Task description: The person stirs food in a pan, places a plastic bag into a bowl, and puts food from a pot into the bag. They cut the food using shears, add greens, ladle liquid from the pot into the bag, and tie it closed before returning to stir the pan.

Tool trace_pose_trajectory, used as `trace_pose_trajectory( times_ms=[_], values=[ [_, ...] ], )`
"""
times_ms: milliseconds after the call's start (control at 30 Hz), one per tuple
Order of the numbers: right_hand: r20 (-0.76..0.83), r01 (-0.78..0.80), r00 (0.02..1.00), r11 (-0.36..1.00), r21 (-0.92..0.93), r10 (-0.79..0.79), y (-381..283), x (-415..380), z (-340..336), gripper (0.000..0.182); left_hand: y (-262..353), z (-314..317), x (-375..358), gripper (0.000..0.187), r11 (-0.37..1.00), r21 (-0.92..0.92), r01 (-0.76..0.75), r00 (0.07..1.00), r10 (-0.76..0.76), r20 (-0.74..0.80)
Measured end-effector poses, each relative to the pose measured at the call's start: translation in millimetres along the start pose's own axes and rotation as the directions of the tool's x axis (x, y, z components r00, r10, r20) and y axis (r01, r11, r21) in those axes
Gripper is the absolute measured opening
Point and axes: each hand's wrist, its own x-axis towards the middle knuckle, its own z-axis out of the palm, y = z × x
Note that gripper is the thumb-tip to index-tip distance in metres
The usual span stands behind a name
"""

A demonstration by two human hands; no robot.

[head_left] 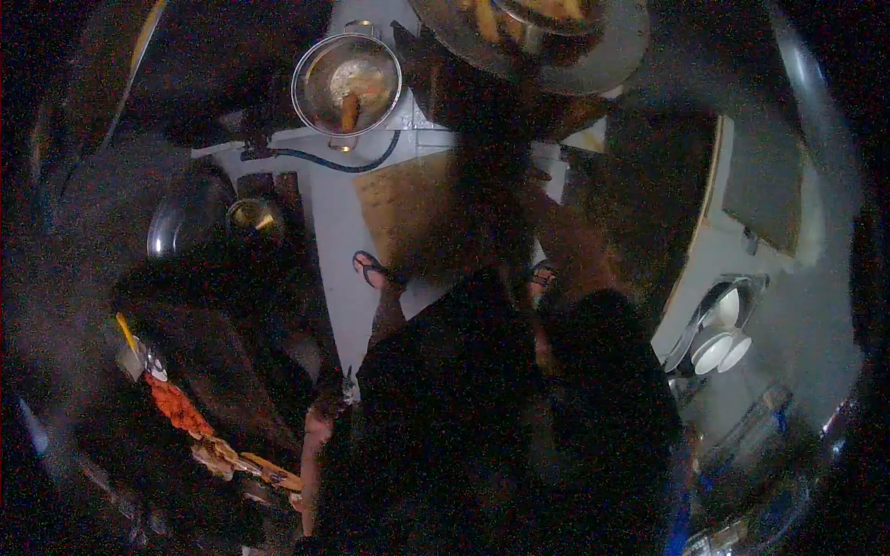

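My left hand [320, 419] hangs low beside my dark clothing. A small shiny thing [349, 385] shows next to it; in the dark I cannot make out its kind or whether the fingers hold it. My right forearm [579, 246] reaches forward, and its hand [505, 153] fades into a dark smear below the wide pan, fingers not readable. Ahead to the left stands a round pot [301, 97] with brass-coloured handles and pale contents; a brown piece shows in it. The wide pan [616, 56] at the top holds yellowish pieces and a metal vessel.
A brown mat [399, 199] lies on the pale floor near my sandalled feet [369, 269]. Left are a metal dish [190, 218], a small round vessel [253, 218] and orange-red items [176, 405]. White bowls [712, 354] stand in a rack on the right counter [691, 278]. A dark hose [343, 167] curves below the pot.
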Motion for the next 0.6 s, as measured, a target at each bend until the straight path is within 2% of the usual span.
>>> trace_pose_trajectory(
  times_ms=[200, 233, 300, 333, 367, 400, 433, 500, 533, 567, 600],
  values=[
    [-0.013, 0.004, 1.000, 1.000, 0.027, -0.004, -4.3, 10.5, 16.5, 0.029, 5.8, 7.2, 16.6, 0.030, 0.962, -0.241, 0.131, 0.991, -0.122, 0.048],
    [-0.010, 0.005, 1.000, 0.999, 0.033, -0.004, -8.1, 11.2, 18.5, 0.029, 4.6, 12.9, 16.8, 0.030, 0.961, -0.244, 0.128, 0.992, -0.120, 0.047],
    [0.017, 0.000, 1.000, 0.998, 0.065, -0.001, -18.7, 8.8, 23.4, 0.029, 12.2, 41.8, 14.3, 0.024, 0.946, -0.324, 0.008, 0.995, -0.038, -0.087],
    [0.039, -0.009, 0.999, 0.996, 0.092, 0.006, -23.8, 5.4, 25.9, 0.029, 15.8, 49.8, 17.3, 0.024, 0.946, -0.325, 0.007, 0.995, -0.037, -0.088],
    [0.064, -0.020, 0.998, 0.993, 0.120, 0.013, -29.6, -1.6, 28.6, 0.029, 12.8, 46.6, 25.4, 0.024, 0.992, -0.004, -0.124, 0.988, 0.123, -0.090],
    [0.107, -0.041, 0.994, 0.986, 0.163, 0.024, -35.8, -15.5, 33.2, 0.029, 8.9, 40.8, 35.2, 0.024, 0.916, 0.315, -0.249, 0.961, 0.275, -0.041],
    [0.158, -0.068, 0.987, 0.974, 0.216, 0.033, -38.9, -28.8, 40.0, 0.029, 8.0, 33.4, 48.9, 0.024, 0.916, 0.314, -0.250, 0.960, 0.276, -0.041],
    [0.305, -0.179, 0.950, 0.921, 0.347, 0.070, -50.1, -81.5, 71.9, 0.030, 17.7, 18.1, 83.3, 0.031, 0.947, 0.170, -0.272, 0.962, 0.266, 0.058],
    [0.385, -0.251, 0.919, 0.884, 0.394, 0.089, -57.2, -112.5, 95.2, 0.030, 38.6, 53.8, 72.5, 0.031, 0.815, 0.503, -0.289, 0.956, 0.274, 0.105],
    [0.449, -0.303, 0.888, 0.857, 0.418, 0.095, -62.5, -148.6, 114.6, 0.030, 63.0, 99.3, 58.3, 0.031, 0.523, 0.804, -0.285, 0.947, 0.283, 0.152],
    [0.499, -0.350, 0.859, 0.841, 0.413, 0.113, -68.4, -163.9, 133.3, 0.030, 87.8, 147.0, 42.9, 0.032, 0.194, 0.946, -0.260, 0.936, 0.290, 0.198]
  ],
)
